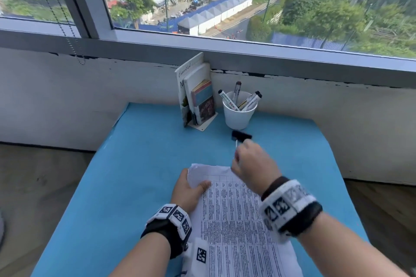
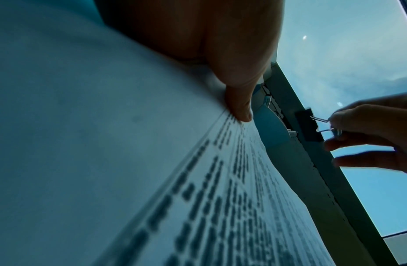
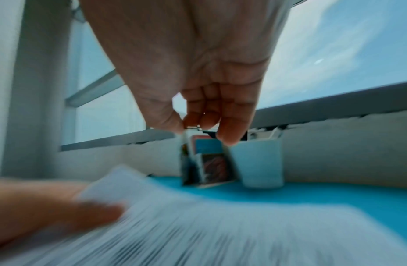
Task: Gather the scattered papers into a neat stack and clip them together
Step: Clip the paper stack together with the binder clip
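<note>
A stack of printed papers point(image 1: 238, 220) lies on the blue table point(image 1: 144, 164), its far left corner lifted. My left hand point(image 1: 191, 189) grips that corner, thumb point(image 2: 240, 100) on top of the sheets point(image 2: 198, 180). My right hand point(image 1: 249, 159) hovers above the stack's far edge and pinches the wire handles of a black binder clip point(image 1: 241, 136). In the left wrist view the binder clip point(image 2: 308, 126) hangs in the air from my right hand's fingertips point(image 2: 334, 118). The right wrist view is blurred; there my right hand point(image 3: 205, 124) has its fingers curled, with the papers point(image 3: 198, 225) below.
A white cup point(image 1: 239, 114) of markers and a bookend with several books point(image 1: 198, 94) stand at the table's far edge, against the wall under the window point(image 1: 225, 2). Wooden floor point(image 1: 33, 186) lies on either side of the table.
</note>
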Motion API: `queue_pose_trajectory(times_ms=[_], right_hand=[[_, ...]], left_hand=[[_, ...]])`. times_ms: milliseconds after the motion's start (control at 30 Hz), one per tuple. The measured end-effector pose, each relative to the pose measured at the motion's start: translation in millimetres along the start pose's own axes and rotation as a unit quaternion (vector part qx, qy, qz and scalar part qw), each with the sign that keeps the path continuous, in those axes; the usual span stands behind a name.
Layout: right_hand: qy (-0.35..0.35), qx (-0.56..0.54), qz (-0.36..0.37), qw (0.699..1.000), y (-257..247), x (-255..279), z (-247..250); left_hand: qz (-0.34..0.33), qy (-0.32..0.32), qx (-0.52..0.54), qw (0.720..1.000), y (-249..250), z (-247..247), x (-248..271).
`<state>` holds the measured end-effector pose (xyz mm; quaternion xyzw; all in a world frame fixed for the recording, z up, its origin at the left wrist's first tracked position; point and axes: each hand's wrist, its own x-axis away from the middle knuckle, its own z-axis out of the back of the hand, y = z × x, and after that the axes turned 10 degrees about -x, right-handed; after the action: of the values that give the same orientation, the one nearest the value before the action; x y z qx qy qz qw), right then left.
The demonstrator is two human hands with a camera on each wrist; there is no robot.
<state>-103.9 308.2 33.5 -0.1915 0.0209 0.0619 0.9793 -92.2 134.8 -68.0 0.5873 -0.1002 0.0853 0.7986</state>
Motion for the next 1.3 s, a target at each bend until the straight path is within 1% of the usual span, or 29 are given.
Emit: queue_pose_trajectory(times_ms=[67, 133, 267, 367, 667, 833, 1000, 1100, 1167, 1300], right_hand=[[-0.059, 0.012, 0.023, 0.998, -19.3, 32.3, -27.0], [-0.099, 0.020, 0.016, 0.995, -24.5, 41.8, -47.9], [-0.122, 0.021, -0.005, 0.992, -31.5, 40.4, -63.1], [-0.110, 0.011, -0.023, 0.994, -36.9, 38.9, -64.7], [-0.044, -0.047, -0.106, 0.992, -48.4, 38.6, -65.6], [-0.014, -0.063, -0.110, 0.992, -48.4, 40.0, -63.7], [0.018, -0.112, -0.131, 0.985, -42.2, 38.2, -65.2], [0.045, -0.144, -0.122, 0.981, -40.0, 37.8, -68.5], [0.035, -0.139, -0.116, 0.983, -40.0, 38.3, -69.5], [0.003, -0.081, -0.111, 0.990, -41.0, 38.5, -71.8]], left_hand=[[-0.005, -0.001, -0.028, 1.000, -0.6, 0.4, -3.3], [-0.004, -0.010, -0.045, 0.999, -0.1, 2.4, -5.3], [-0.003, -0.035, -0.043, 0.998, 2.9, 7.3, -4.2], [-0.007, -0.040, -0.055, 0.998, 2.0, 8.0, -4.9], [-0.006, -0.040, -0.023, 0.999, 1.7, 8.6, -2.0], [0.001, -0.050, -0.024, 0.998, -1.6, 9.4, -4.6], [-0.002, -0.055, -0.028, 0.998, -4.2, 9.9, -5.4], [-0.003, -0.059, -0.022, 0.998, -3.5, 9.8, -5.0], [-0.002, -0.059, -0.021, 0.998, -3.3, 9.8, -4.5], [-0.010, -0.047, -0.018, 0.999, -0.8, 9.5, -1.6]])
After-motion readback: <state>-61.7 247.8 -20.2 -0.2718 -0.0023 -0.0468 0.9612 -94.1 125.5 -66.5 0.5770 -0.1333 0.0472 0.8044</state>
